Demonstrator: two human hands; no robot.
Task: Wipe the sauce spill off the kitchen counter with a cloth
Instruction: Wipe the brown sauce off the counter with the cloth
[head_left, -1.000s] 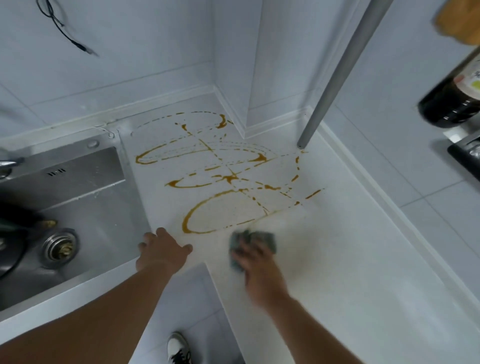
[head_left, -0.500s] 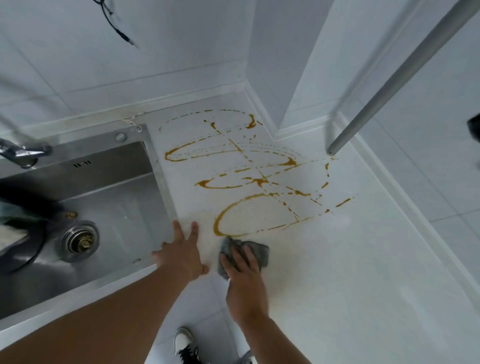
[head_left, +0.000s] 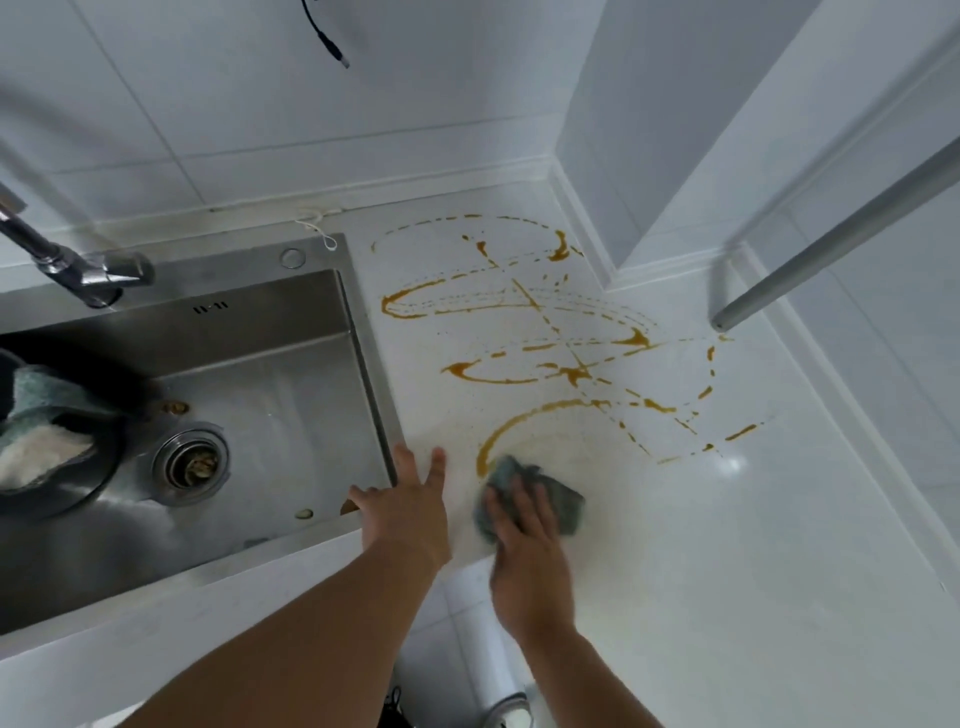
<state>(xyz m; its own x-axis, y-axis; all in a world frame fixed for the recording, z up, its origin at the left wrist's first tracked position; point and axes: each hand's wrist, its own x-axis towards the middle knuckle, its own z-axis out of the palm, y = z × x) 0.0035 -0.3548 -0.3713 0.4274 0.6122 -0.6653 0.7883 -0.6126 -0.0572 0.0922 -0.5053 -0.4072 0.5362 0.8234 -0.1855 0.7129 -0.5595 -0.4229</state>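
The right hand (head_left: 524, 551) presses a grey-green cloth (head_left: 563, 501) flat on the white bench (head_left: 727, 545), fingers straight and covering most of it, at the near end of the sauce spill (head_left: 561, 364). The left hand (head_left: 408, 512) rests beside it, fingers spread, at the sink (head_left: 332, 364) rim. A dark bowl (head_left: 52, 467) in the sink is cut off at the left edge.

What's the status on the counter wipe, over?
Right hand presses the cloth flat at the spill's near edge. Left hand braced open beside the sink. Sauce spill mostly unwiped. Nothing in the way.
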